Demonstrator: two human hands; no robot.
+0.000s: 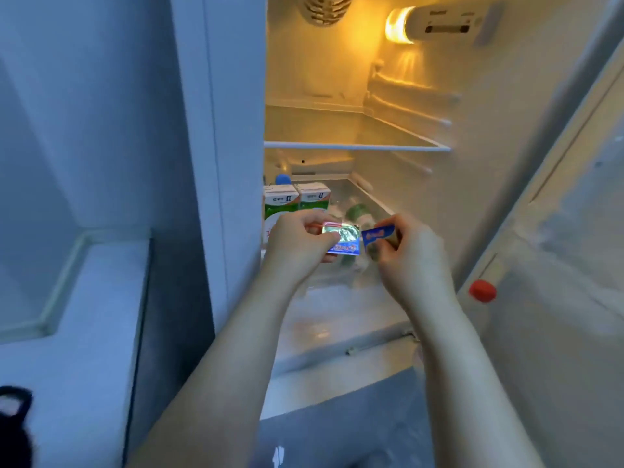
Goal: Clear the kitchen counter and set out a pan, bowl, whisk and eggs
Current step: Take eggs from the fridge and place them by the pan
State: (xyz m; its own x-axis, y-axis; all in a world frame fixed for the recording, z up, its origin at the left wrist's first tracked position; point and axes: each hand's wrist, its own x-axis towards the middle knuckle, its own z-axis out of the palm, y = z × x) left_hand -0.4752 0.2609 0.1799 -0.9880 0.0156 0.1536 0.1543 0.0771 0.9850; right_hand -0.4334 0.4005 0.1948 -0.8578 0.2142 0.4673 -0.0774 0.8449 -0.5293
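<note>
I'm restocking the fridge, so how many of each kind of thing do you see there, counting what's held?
White-and-green cartons: 2
Blue-and-silver foil packets, held: 2
Round red plastic cap: 1
Round blue cap: 1
Green bottles: too blurred to count
Total: 6

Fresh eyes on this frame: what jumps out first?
The glowing lamp at the fridge's top right, casting yellow over the glass shelf. Below, centre frame, the left hand pinches a shiny foil packet and the right hand a blue packet. Two green-and-white cartons stand behind them at the left.
</note>
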